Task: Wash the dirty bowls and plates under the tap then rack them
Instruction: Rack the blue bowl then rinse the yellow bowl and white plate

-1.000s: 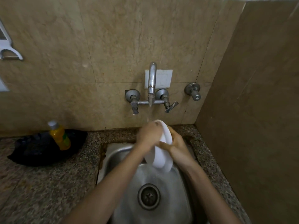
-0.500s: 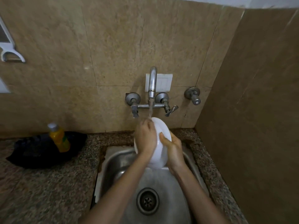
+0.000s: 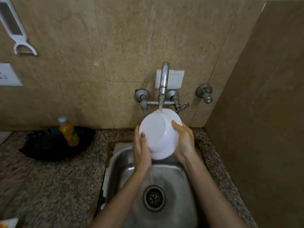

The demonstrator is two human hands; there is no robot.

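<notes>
A white bowl (image 3: 158, 135) is held tilted over the steel sink (image 3: 125, 162), its underside turned towards me. Water runs from the wall tap (image 3: 163, 79) onto the bowl's upper rim. My left hand (image 3: 141, 150) grips the bowl's left edge, with the thumb on the base. My right hand (image 3: 185, 140) holds the right edge, thumb curled over the rim. No other bowls, plates or rack are in view.
The sink drain (image 3: 154, 198) lies below the hands. On the granite counter (image 3: 49, 178) to the left sit a black cloth (image 3: 44, 145) and an orange bottle (image 3: 68, 131). A brown side wall (image 3: 263, 129) closes the right. A white peeler (image 3: 18, 33) hangs at upper left.
The bowl has turned from edge-on to showing its underside. My left hand slid off the bowl's face down to its left edge. The bowl stays under the running water.
</notes>
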